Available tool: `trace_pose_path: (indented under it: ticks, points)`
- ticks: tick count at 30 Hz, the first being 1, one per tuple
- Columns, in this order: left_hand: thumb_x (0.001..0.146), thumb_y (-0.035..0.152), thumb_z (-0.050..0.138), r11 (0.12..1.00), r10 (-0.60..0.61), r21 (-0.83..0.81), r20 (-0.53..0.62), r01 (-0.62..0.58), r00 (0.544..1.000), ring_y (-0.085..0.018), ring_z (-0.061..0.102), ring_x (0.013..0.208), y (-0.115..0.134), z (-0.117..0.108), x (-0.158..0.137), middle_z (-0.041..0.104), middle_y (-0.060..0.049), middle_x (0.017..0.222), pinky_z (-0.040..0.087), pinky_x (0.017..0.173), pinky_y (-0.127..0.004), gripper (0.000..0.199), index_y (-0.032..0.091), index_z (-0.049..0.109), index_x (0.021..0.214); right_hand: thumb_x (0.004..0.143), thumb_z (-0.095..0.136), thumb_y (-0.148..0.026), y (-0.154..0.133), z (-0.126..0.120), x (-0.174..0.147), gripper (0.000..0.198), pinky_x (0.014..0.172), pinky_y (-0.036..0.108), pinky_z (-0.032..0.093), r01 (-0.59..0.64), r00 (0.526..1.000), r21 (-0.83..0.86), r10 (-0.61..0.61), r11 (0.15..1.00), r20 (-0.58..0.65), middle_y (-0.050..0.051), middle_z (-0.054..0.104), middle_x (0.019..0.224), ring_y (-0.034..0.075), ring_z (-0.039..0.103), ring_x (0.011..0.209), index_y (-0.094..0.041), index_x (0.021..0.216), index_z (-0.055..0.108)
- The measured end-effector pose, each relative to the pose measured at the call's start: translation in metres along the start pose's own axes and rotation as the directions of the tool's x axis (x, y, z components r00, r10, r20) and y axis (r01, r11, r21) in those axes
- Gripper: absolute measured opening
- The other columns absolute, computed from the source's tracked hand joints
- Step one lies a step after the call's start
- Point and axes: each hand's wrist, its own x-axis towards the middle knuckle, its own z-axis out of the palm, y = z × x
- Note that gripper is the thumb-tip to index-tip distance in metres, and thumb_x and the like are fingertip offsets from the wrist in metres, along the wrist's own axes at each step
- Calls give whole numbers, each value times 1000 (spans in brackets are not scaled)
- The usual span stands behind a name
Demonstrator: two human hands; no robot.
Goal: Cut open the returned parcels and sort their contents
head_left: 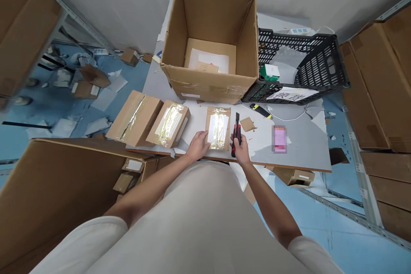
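Note:
A small flat cardboard box (227,130) with a white label under shiny clear tape lies on the table before me. My left hand (198,145) grips its left edge near the front corner, thumb and fingers against the side. In my right hand (241,149) is a red and black utility knife (236,130), pointing away from me just right of the box. Whether its blade is out is too small to tell. Two more taped boxes, a larger one (136,115) and a labelled one (170,123), sit to the left.
Behind stands a large open carton (208,83) with flat packets inside. Right of it, a black plastic crate (321,62) holds a green-white box (269,72). A yellow-black cutter (260,110), a cardboard scrap (248,124) and a blurred pink item (279,139) lie on the table (305,150).

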Motion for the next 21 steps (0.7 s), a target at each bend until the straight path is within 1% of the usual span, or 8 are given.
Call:
trace_pose_path:
  ticks: [3, 6, 8, 10, 12, 15, 19, 21]
  points:
    - [79, 26, 53, 992, 38, 118, -50, -32, 998, -28, 45, 126, 5, -18, 41, 48, -17, 131, 38, 106, -45, 58, 12, 43, 134, 79, 55, -59, 2, -5, -30, 51, 74, 35, 55, -120, 991, 106, 125, 987, -40, 11, 58, 123, 19, 62, 99, -24, 115, 43]
    - [80, 31, 52, 979, 120, 171, -47, -111, 992, -29, 31, 137, 6, -33, 98, 38, -18, 144, 32, 110, -45, 67, 10, 35, 141, 78, 58, -61, 4, 0, -54, 52, 66, 37, 57, -291, 956, 234, 292, 928, 32, 9, 62, 115, 20, 67, 87, -27, 113, 41]
    - [79, 31, 52, 980, 113, 161, 48, -119, 992, -27, 40, 132, 5, -38, 127, 45, -15, 141, 35, 109, -40, 64, 11, 39, 138, 77, 58, -63, 4, 6, -60, 53, 67, 40, 58, -375, 926, 340, 366, 862, 94, 8, 65, 106, 22, 69, 86, -27, 111, 40]
    - [79, 30, 52, 989, 41, 141, 78, -52, 996, -24, 51, 121, 2, -38, 138, 55, -13, 132, 40, 104, -35, 56, 12, 47, 132, 75, 59, -65, 0, 10, -54, 54, 70, 41, 58, -375, 924, 402, 375, 835, 82, 7, 67, 100, 23, 70, 88, -27, 108, 39]
    - [79, 31, 52, 987, -81, 141, -6, 81, 997, -24, 58, 111, -1, -37, 127, 61, -13, 122, 44, 97, -34, 49, 12, 51, 124, 74, 60, -64, -6, 8, -40, 53, 75, 41, 58, -293, 947, 420, 322, 859, 0, 6, 67, 100, 23, 69, 94, -27, 106, 40]
    - [80, 43, 54, 943, -272, 155, -158, 296, 949, -28, 63, 99, -8, -33, 80, 65, -15, 106, 50, 83, -37, 45, 12, 54, 112, 77, 60, -59, -18, -2, -9, 48, 85, 39, 55, -127, 980, 370, 174, 920, -98, 6, 64, 114, 21, 63, 108, -27, 108, 42]
    - [77, 61, 54, 870, -462, 131, -122, 475, 879, -29, 65, 81, -13, -25, 15, 66, -9, 83, 50, 70, -38, 49, 18, 53, 98, 82, 52, -56, -33, -9, 34, 48, 87, 39, 54, 0, 999, 210, 8, 978, -34, 10, 62, 120, 20, 63, 107, -26, 118, 45]
    - [77, 60, 54, 862, -483, 88, -154, 499, 862, -29, 64, 87, -13, -21, 0, 65, -10, 89, 50, 74, -40, 50, 17, 51, 103, 83, 51, -56, -37, -11, 46, 49, 85, 38, 54, 30, 999, 151, -33, 988, 21, 11, 63, 119, 20, 65, 101, -24, 121, 46]
